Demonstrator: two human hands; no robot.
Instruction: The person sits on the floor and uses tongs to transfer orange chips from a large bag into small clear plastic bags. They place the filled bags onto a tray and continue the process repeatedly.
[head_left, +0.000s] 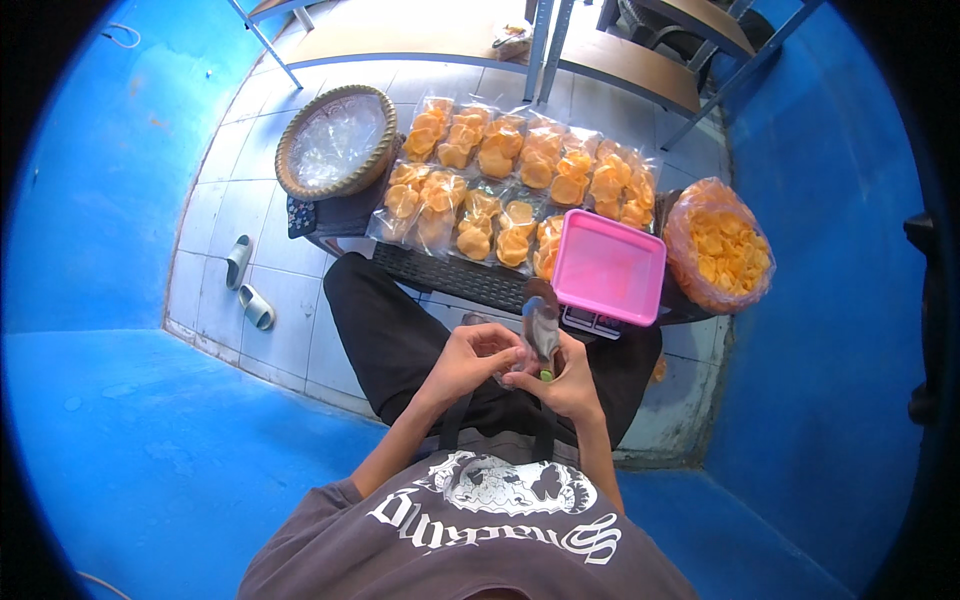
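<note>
My two hands meet over my lap, just in front of the low table. My left hand (474,362) is closed in a pinch on a thin clear plastic bag (515,368), mostly hidden by the fingers. Closed beside it, my right hand (563,378) holds a shiny grey utensil with a rounded, blade-like head (541,328) and a green end; its exact kind is unclear. The fingertips of this hand also touch the plastic. Beyond the right hand, a pink tray (612,265) rests on a small scale (590,321).
Clear bags of round orange chips (500,148) lie in rows on a dark woven table (450,275). A basket (287,165) of clear plastic stands left, a big bag of chips (725,250) right. Slippers (257,307) lie on the tiles. Shelves (420,45) stand beyond; blue walls flank me.
</note>
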